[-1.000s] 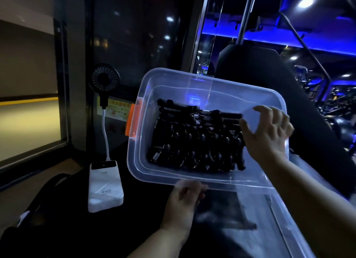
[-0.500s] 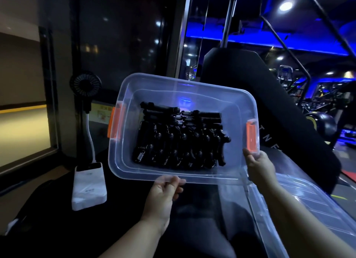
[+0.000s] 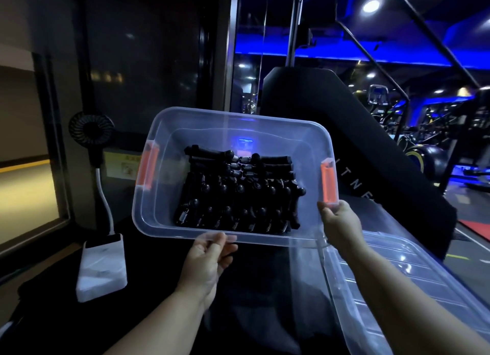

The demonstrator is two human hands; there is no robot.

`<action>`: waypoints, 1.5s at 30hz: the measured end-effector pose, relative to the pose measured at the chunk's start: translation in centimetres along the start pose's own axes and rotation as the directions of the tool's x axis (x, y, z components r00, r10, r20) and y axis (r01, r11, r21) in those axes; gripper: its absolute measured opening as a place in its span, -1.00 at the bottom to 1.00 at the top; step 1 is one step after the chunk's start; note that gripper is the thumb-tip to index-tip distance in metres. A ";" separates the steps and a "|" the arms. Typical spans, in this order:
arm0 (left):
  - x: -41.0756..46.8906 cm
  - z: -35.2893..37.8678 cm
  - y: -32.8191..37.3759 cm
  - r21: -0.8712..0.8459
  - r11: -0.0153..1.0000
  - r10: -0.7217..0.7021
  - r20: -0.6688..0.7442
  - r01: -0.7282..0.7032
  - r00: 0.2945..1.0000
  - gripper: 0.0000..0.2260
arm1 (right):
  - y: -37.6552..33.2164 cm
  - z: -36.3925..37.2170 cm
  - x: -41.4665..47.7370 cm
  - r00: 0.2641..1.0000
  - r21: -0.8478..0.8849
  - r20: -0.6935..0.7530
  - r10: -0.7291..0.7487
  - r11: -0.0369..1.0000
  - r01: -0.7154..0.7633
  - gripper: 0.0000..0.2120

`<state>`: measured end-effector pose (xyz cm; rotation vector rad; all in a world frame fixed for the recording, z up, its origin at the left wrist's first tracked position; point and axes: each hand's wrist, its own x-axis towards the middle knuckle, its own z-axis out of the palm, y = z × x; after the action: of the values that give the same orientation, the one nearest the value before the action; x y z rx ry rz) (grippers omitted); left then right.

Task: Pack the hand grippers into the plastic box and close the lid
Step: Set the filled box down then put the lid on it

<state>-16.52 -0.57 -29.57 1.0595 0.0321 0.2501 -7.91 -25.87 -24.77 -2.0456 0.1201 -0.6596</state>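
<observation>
A clear plastic box (image 3: pixel 164 222) with orange latches is tilted up toward me, its open top facing the camera. Several black hand grippers (image 3: pixel 238 195) with metal springs lie packed in rows inside it. My left hand (image 3: pixel 209 259) grips the box's near rim at the middle. My right hand (image 3: pixel 339 222) grips the rim at the right end, just below the right orange latch (image 3: pixel 328 182). The clear lid (image 3: pixel 397 288) lies flat at the lower right, apart from the box.
A white power bank (image 3: pixel 102 267) with a small black fan (image 3: pixel 91 127) on a white stalk stands at the left on the dark surface. A black padded gym machine (image 3: pixel 371 142) rises behind the box. A window wall runs along the left.
My right hand left the inside of the box and now grips its right rim below the latch. The box has tilted a little and stays held up by both hands.
</observation>
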 end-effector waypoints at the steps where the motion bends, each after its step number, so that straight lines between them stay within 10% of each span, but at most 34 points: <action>1: 0.1 0.3 0.1 0.001 1.000 -0.001 0.016 0.001 1.000 -0.95 | 0.1 -0.4 0.2 1.000 0.000 -0.003 0.000 1.000 0.000 -0.81; 11: 2.2 3.6 1.1 0.056 0.998 -0.016 0.107 0.010 0.994 -0.88 | 0.0 -2.8 3.7 1.000 0.009 0.009 -0.008 1.000 0.008 -0.54; 20: 4.7 1.3 4.7 0.622 0.763 0.236 -0.014 -0.176 0.972 -0.47 | -0.9 -2.0 6.4 0.994 -0.009 -0.055 0.090 0.996 -0.091 -0.66; 27: 5.5 0.6 6.7 0.733 0.546 0.600 -0.004 -0.406 0.800 -0.57 | -1.0 -2.1 7.0 0.994 -0.074 -0.049 0.095 0.992 -0.098 -0.64; 34: 8.4 0.2 9.2 0.856 0.165 0.902 0.069 -0.489 0.426 -0.71 | -0.7 -1.9 7.6 0.995 -0.135 -0.064 0.074 0.987 -0.082 -0.62; 40: 14.4 -0.1 12.5 0.961 0.259 0.457 -0.210 0.097 0.864 -0.43 | -0.9 -1.9 8.1 0.994 -0.236 -0.092 0.060 0.968 -0.081 -0.51; 45: 16.7 -0.3 12.8 0.956 0.255 0.420 -0.245 0.146 0.874 -0.69 | -2.3 -2.0 9.4 0.995 -0.387 -0.054 0.086 0.917 -0.100 -0.53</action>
<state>-2.73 9.25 -17.06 2.2799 0.6231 0.7239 -1.34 -29.32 -18.26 -2.3915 0.3959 -0.6515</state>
